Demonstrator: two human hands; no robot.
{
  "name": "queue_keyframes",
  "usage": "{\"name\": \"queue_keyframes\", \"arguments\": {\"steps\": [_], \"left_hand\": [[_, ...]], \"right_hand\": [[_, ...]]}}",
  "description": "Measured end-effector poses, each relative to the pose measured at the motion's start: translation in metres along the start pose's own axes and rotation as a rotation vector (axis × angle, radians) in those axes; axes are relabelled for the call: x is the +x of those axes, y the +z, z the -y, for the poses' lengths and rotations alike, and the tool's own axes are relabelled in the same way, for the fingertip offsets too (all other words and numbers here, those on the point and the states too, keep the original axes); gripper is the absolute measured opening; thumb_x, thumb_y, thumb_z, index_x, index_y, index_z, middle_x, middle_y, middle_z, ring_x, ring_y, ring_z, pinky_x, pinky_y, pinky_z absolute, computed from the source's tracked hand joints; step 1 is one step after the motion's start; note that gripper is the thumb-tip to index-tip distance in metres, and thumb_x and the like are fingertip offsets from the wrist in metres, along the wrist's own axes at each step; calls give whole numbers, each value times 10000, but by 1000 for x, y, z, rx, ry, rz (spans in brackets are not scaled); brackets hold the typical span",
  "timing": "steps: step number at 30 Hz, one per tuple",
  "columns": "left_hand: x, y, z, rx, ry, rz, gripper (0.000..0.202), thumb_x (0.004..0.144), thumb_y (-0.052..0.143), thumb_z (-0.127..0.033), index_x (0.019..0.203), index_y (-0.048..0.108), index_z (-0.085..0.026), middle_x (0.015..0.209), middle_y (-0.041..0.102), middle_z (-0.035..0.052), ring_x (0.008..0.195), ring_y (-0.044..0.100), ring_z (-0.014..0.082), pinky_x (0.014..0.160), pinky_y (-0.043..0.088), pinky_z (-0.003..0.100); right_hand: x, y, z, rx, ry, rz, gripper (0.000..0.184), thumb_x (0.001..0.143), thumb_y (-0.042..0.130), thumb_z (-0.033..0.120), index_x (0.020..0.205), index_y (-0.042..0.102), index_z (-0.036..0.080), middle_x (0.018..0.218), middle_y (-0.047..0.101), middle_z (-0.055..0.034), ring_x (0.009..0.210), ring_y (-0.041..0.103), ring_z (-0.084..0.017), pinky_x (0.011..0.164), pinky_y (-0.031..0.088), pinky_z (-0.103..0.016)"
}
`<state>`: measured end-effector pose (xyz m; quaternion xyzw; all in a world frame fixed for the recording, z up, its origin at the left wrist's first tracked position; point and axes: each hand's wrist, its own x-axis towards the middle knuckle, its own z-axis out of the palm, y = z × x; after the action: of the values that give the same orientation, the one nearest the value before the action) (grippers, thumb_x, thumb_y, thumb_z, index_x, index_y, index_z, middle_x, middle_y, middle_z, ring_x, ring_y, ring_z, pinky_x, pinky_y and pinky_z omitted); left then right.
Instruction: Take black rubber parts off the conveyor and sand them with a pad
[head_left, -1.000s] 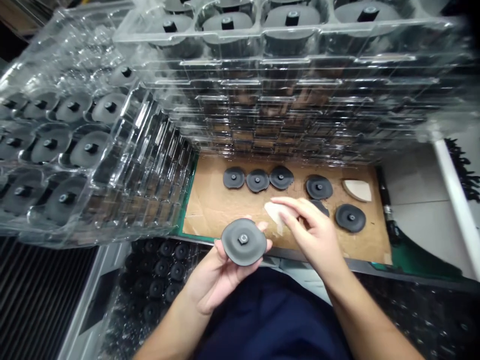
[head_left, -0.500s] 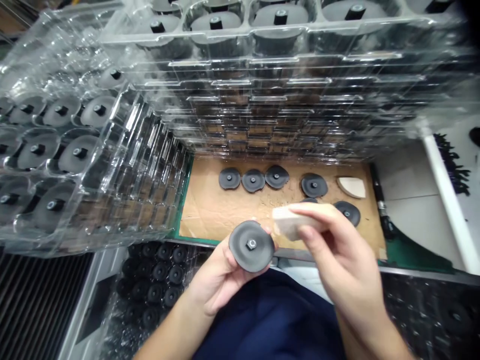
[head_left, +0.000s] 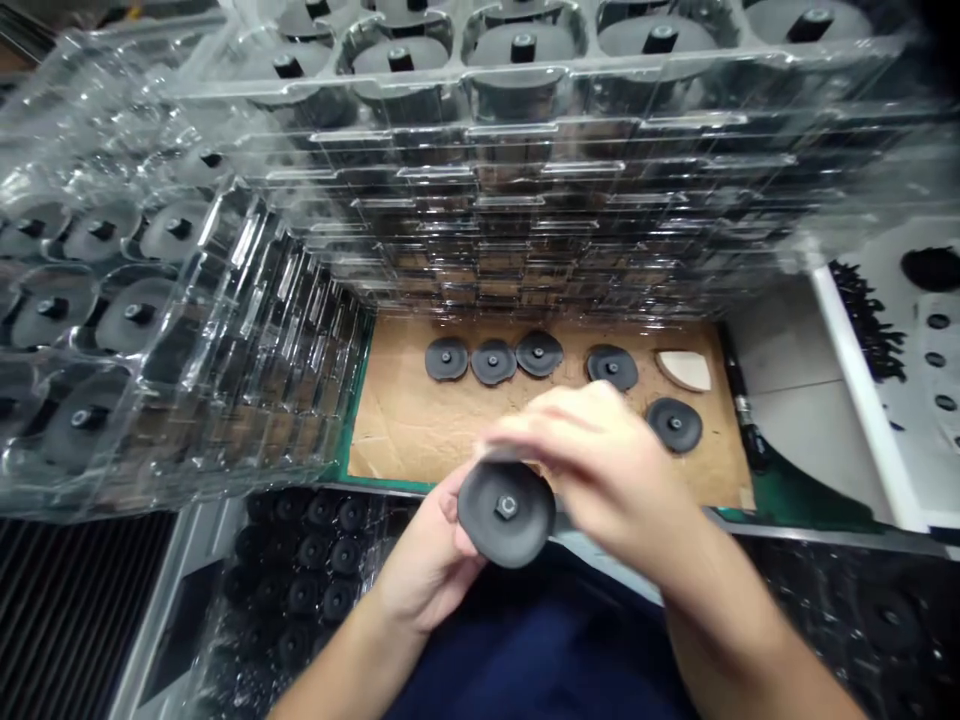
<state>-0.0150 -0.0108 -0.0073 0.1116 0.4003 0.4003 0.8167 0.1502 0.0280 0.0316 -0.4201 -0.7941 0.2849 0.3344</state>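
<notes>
My left hand (head_left: pixel 429 562) holds a round dark grey rubber disc (head_left: pixel 506 512) with a metal nut in its middle, face up over my lap. My right hand (head_left: pixel 600 475) is smeared by motion and reaches across the disc's top edge; the pale block it held a moment ago is hidden behind its fingers. Several more grey discs (head_left: pixel 493 361) lie in a row on the brown cardboard sheet (head_left: pixel 409 420), and another disc (head_left: pixel 674 424) lies to the right.
Stacks of clear plastic trays (head_left: pixel 525 200) loaded with discs rise behind and at the left (head_left: pixel 112 320). A pale wedge-shaped block (head_left: pixel 686 370) rests at the cardboard's far right. A bin of small black parts (head_left: pixel 307 560) sits below left. A white rail (head_left: pixel 855 380) runs at the right.
My right hand picked the pale block off the cardboard, carried it left and now sweeps over the disc's top edge. The left hand tilted the disc slightly lower.
</notes>
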Motion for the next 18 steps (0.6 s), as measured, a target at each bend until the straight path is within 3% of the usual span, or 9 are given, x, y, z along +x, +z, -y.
{"name": "queue_keyframes", "arguments": {"steps": [4, 8, 11, 13, 18], "left_hand": [[-2, -12, -3, 10, 35, -5, 727, 431, 891, -387, 1107, 674, -232, 1048, 694, 52, 939, 648, 210, 815, 504, 262], [-2, -17, -3, -29, 20, 6, 684, 531, 848, -407, 1159, 646, -229, 1089, 679, 68, 1001, 641, 249, 836, 522, 307], [-1, -15, -5, -95, 15, 92, 585, 614, 810, -378, 1160, 642, -251, 1121, 675, 64, 1075, 624, 273, 881, 526, 346], [0, -13, -8, -123, 5, 143, 526, 664, 781, -353, 1161, 637, -261, 1142, 671, 55, 1089, 623, 272, 889, 532, 356], [-1, -12, -12, -155, 19, 168, 479, 696, 764, -305, 1155, 634, -250, 1200, 654, 45, 1099, 623, 259, 885, 539, 323]], "right_hand": [[-23, -2, -27, 28, 339, -106, 217, 911, 504, 164, 1031, 669, 238, 919, 684, -14, 825, 600, -149, 727, 418, -282], [-61, 29, -33, 194, 501, 29, 207, 912, 520, 254, 1025, 693, 247, 866, 686, -29, 757, 621, -158, 651, 483, -256], [-81, 56, -33, 182, 539, 92, 225, 902, 512, 249, 1014, 707, 241, 745, 667, -18, 606, 589, -142, 546, 483, -238], [-85, 64, -35, 159, 532, 96, 234, 896, 507, 240, 1017, 707, 244, 762, 679, -18, 621, 602, -145, 560, 493, -242], [-77, 51, -54, 45, 506, 77, 247, 907, 486, 253, 1021, 701, 210, 831, 701, -45, 766, 641, -190, 683, 498, -308]]}}
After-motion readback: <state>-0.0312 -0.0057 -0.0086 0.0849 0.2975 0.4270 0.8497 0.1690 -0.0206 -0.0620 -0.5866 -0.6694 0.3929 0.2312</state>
